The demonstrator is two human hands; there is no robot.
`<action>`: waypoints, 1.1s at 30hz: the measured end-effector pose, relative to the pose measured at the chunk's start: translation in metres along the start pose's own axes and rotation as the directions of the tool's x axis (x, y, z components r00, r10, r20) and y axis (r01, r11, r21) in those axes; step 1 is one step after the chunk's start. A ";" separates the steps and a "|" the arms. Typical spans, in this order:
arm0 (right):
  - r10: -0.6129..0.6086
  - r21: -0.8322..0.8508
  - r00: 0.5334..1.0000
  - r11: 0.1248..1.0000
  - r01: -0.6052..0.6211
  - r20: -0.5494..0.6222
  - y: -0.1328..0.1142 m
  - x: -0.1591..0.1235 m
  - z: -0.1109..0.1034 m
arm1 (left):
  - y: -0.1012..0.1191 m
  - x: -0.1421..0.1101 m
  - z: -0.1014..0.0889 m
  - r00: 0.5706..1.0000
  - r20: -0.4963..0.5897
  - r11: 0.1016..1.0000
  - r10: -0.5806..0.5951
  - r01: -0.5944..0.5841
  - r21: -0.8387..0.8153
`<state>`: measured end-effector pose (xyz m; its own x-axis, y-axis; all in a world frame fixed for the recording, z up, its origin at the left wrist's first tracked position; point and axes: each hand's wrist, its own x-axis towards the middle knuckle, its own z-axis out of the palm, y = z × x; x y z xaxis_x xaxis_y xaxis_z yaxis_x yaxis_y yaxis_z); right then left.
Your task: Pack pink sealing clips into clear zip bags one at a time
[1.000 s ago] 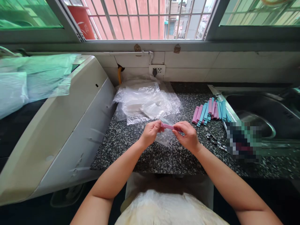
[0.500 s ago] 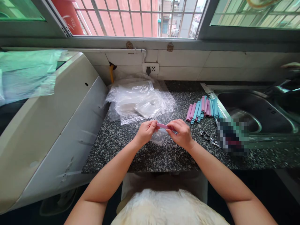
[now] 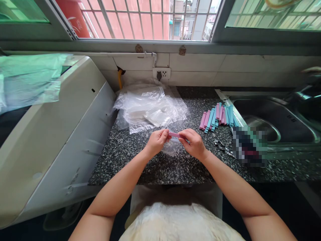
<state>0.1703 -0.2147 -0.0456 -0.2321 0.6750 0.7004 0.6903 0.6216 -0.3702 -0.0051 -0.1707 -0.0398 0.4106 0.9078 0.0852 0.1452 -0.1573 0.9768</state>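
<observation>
clip (image 3: pixel 174 135), pink, stretches between left grip (image 3: pixel 157 140) and right grip (image 3: pixel 193 142), each pinching one end.

The left hand (image 3: pixel 157 142) and right hand (image 3: pixel 193 142) pinch opposite ends of a pink bag clip (image 3: pixel 174 135), with a clear plastic bag (image 3: pixel 170 149) at it. Beyond, clear bags (image 3: pixel 150 107) lie piled on the speckled countertop (image 3: pixel 160 172); to the right, pink and blue clips (image 3: pixel 217 117) lie beside a steel sink (image 3: pixel 265 110).
</observation>
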 end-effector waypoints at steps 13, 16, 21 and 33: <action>-0.058 -0.030 0.997 0.998 0.057 -0.053 0.000 -0.001 0.000 | 0.005 -0.002 0.001 0.999 -0.027 0.999 -0.020 0.018 -0.046; -0.072 -0.036 0.996 0.997 0.070 -0.054 -0.001 0.000 -0.001 | 0.004 -0.002 0.001 0.999 -0.034 0.999 -0.010 0.008 -0.044; -0.080 -0.027 0.995 0.997 0.079 -0.052 -0.003 0.001 -0.002 | -0.002 -0.002 0.001 0.999 -0.041 0.999 -0.003 0.001 -0.053; -0.053 -0.010 0.998 0.999 0.053 -0.044 -0.002 0.000 -0.002 | 0.003 -0.003 0.001 0.999 -0.046 0.999 0.006 -0.008 -0.048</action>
<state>0.1702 -0.2172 -0.0433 -0.2382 0.6228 0.7452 0.6840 0.6523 -0.3266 -0.0051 -0.1740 -0.0378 0.3698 0.9237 0.0999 0.0987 -0.1459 0.9844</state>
